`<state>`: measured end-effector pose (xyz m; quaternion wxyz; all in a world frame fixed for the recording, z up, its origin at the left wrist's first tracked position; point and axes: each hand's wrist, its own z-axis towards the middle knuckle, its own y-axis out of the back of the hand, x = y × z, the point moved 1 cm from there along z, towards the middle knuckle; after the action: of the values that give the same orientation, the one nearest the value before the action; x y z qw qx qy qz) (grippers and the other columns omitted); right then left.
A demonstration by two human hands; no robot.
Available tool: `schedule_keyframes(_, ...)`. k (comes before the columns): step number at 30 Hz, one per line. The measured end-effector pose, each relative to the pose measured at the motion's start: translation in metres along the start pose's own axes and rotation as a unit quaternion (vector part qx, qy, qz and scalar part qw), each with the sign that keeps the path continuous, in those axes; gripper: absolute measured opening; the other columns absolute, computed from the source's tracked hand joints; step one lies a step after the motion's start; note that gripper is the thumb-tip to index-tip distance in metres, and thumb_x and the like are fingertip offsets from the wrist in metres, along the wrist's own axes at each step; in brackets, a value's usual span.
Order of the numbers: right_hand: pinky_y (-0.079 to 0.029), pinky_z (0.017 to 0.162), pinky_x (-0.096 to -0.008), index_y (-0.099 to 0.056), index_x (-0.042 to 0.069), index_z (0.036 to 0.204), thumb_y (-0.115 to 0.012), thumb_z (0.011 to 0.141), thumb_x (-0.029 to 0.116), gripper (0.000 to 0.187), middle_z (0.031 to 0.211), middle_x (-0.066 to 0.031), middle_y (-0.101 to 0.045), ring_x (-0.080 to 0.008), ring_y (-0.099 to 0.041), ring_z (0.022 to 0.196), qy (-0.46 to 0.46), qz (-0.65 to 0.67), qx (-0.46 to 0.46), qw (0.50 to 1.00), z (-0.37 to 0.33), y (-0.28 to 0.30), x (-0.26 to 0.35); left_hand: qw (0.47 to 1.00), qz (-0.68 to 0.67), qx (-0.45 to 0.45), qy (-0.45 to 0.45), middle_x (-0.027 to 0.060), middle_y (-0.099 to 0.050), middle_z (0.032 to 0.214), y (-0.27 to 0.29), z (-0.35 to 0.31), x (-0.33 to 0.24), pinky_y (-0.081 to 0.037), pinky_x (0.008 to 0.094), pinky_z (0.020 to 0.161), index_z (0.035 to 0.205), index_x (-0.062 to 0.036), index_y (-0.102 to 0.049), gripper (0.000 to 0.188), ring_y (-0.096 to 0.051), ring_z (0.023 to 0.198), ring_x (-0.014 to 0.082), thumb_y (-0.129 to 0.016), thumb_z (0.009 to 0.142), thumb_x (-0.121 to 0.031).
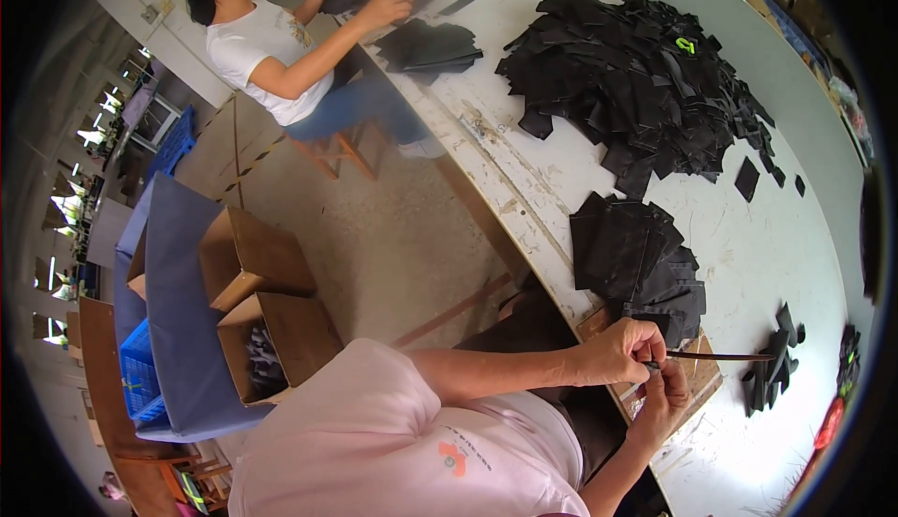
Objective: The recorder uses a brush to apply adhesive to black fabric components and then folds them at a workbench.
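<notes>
Both my hands meet over the near edge of the white table, fingers closed in a pinch. My left hand (625,351) grips the near end of a long, thin, dark strip (725,357), which sticks out to the right and tapers to a point. Just below, my right hand (662,397) pinches at the same end, its fingertips almost touching the left ones. What exactly lies between the fingertips is small, dark and partly hidden. Right beyond my hands, black fabric pieces (622,246) lie fanned in overlapping stacks. A brown board (697,372) lies under my hands.
A large heap of black pieces (636,78) covers the far table (795,246). Dark rolled pieces (772,367) lie to the right. Another person (281,59) sits at the far left, handling black pieces. Cardboard boxes (281,330) and a blue crate (140,372) stand at left.
</notes>
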<state>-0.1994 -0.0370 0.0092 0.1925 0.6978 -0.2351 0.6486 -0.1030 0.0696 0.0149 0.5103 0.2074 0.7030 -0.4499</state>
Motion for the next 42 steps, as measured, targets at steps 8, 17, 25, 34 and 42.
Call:
schedule_keyframes(8,-0.031,0.043,-0.0158,-0.055,0.001,0.088,-0.060,0.077,0.005,0.013,0.072,-0.0011,-0.054,-0.0055,-0.040,0.055,-0.236,0.390,0.125,0.881,0.002,0.015,-0.006,0.995,0.054,-0.085,0.007,0.0039,-0.052,0.063,-0.006,0.000,-0.003,-0.041,0.0228,0.053,0.077,0.0035,-0.051,0.014,-0.049,0.058,0.0089,-0.052,0.063,0.002)
schedule_keyframes(17,-0.038,0.049,-0.0188,-0.052,0.004,0.098,-0.055,0.084,0.015,0.018,0.079,-0.0027,-0.056,-0.0083,-0.048,0.063,-0.153,0.302,0.084,0.937,-0.004,0.000,-0.006,0.950,0.200,-0.216,-0.102,0.0092,-0.056,0.062,-0.015,-0.002,-0.002,-0.043,0.0246,0.050,0.072,0.0025,-0.050,0.006,-0.054,0.055,0.0095,-0.047,0.067,0.005)
schedule_keyframes(25,-0.043,0.061,-0.0223,-0.053,0.005,0.098,-0.055,0.084,0.014,0.016,0.084,-0.0031,-0.058,-0.0103,-0.052,0.070,-0.135,0.279,0.080,0.947,-0.002,0.007,-0.024,0.995,-0.046,-0.088,0.017,0.0016,-0.054,0.064,0.006,0.005,0.017,-0.040,0.0193,0.049,0.071,0.0009,-0.053,0.012,-0.049,0.057,0.0051,-0.048,0.064,0.009)
schedule_keyframes(34,-0.046,0.075,-0.0283,-0.051,0.002,0.105,-0.057,0.081,0.015,0.028,0.101,-0.0081,-0.056,-0.0164,-0.056,0.089,-0.073,0.290,0.065,0.952,-0.016,0.008,-0.012,0.948,-0.248,0.144,0.141,0.0038,-0.054,0.072,0.000,-0.007,-0.011,-0.027,0.0153,0.036,0.092,0.0015,-0.051,0.024,-0.041,0.045,0.0039,-0.051,0.069,0.008)
schedule_keyframes(42,-0.041,0.086,-0.0327,-0.052,0.000,0.105,-0.055,0.084,0.018,0.028,0.108,-0.0108,-0.054,-0.0194,-0.052,0.098,0.111,0.223,0.115,0.962,-0.013,0.017,0.006,0.948,-0.247,0.199,0.040,0.0064,-0.053,0.083,-0.016,-0.019,-0.020,-0.033,0.0163,0.036,0.112,-0.0013,-0.041,0.051,-0.041,0.047,0.0042,-0.049,0.063,0.007)
